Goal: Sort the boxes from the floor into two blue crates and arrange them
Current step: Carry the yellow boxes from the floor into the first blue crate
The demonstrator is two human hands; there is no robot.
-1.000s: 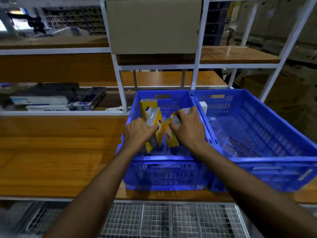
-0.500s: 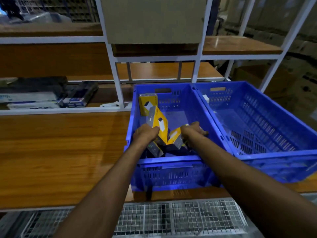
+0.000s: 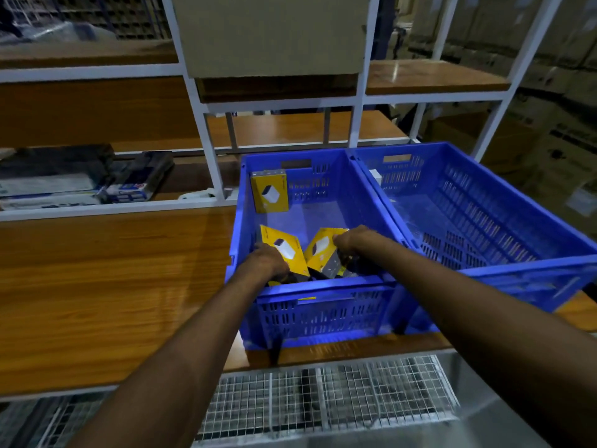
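Lower and nearer than a second ago: left hand (image 3: 266,261) and right hand (image 3: 352,242), down from mid-crate to the near wall of the left blue crate (image 3: 323,318), the two boxes now tipped apart at their tops rather than held close together. Left hand curled round the lower edge of the left yellow box (image 3: 284,250), gripping it; box leaning left, printed face up. Right hand clamped over the top corner of the right yellow box (image 3: 323,250), gripping it; box leaning right, grey side showing below. Lower corners of the two boxes near each other, contact hard to tell. Third yellow box (image 3: 269,195) upright against the far wall of the same crate, in its left corner. Right blue crate (image 3: 484,221) side by side with the left one on the wooden desk (image 3: 113,286); small white box (image 3: 376,176) at its far left corner. Cardboard box (image 3: 271,33) on the shelf above. Wire mesh (image 3: 323,392) below the desk edge.
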